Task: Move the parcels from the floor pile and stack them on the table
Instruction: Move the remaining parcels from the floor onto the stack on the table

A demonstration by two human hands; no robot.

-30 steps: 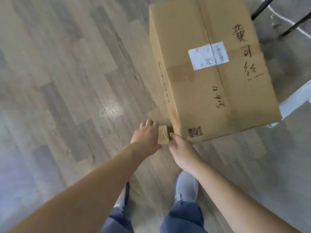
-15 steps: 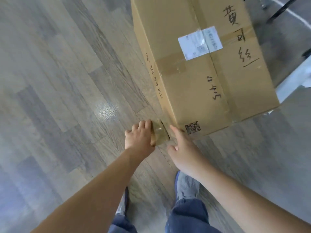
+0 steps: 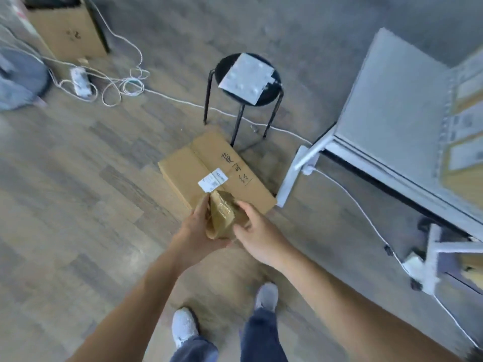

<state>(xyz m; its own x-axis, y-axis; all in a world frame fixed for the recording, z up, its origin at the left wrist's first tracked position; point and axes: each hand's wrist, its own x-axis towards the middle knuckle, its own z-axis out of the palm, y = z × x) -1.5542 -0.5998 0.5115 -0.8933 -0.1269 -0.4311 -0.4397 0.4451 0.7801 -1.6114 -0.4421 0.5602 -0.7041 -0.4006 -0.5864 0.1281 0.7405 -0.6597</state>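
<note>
A small taped brown parcel [image 3: 224,215] is held in the air between both hands, above the near end of a large cardboard box [image 3: 188,168]. My left hand [image 3: 194,229] grips the parcel's left side. My right hand [image 3: 257,235] holds its right side, thumb on the front. The large box lies on the wooden floor, with a white label and black handwriting on top. The grey table [image 3: 386,105] stands at the right, with several parcels [image 3: 467,105] on its far side.
A black stool [image 3: 227,66] with a silver padded envelope [image 3: 247,78] on it stands behind the box. White cables [image 3: 122,84] and a power strip [image 3: 79,81] lie at the back left near another cardboard box [image 3: 65,30]. A white cable runs past the table's legs [image 3: 292,176].
The small parcel has come up off the floor beside the large box, held in both hands. The view has risen far above the floor, showing the stool and table.
</note>
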